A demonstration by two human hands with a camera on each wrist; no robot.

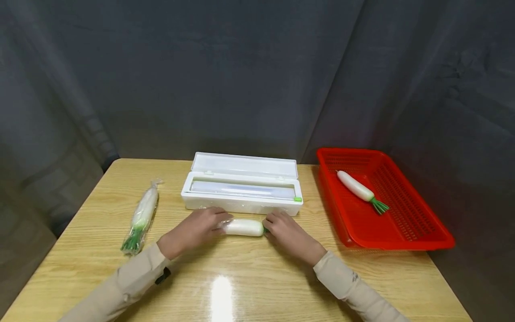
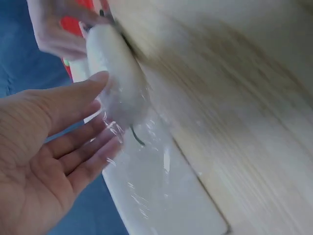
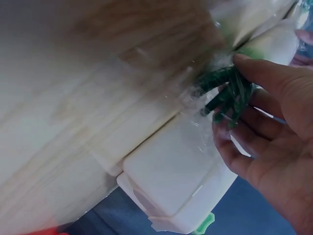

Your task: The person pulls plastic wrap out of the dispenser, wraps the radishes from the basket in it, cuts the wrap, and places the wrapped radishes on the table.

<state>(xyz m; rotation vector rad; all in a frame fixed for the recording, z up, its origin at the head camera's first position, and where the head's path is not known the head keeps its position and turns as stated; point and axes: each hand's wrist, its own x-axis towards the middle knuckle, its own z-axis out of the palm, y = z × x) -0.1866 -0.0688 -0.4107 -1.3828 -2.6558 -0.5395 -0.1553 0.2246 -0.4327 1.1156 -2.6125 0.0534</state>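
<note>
In the head view a white radish with green stems lies crosswise in clear plastic film, just in front of a white film box. My left hand holds its root end; in the left wrist view the thumb rests on the wrapped radish and the fingers curl under the loose film. At the other end my right hand grips around the leafy end. The right wrist view shows dark green stems between thumb and fingers, with film about them.
A film-wrapped radish lies on the left of the wooden table. On the right stands a red basket holding an unwrapped radish. The film box's lid stands open, with a green cutter slider at its right end.
</note>
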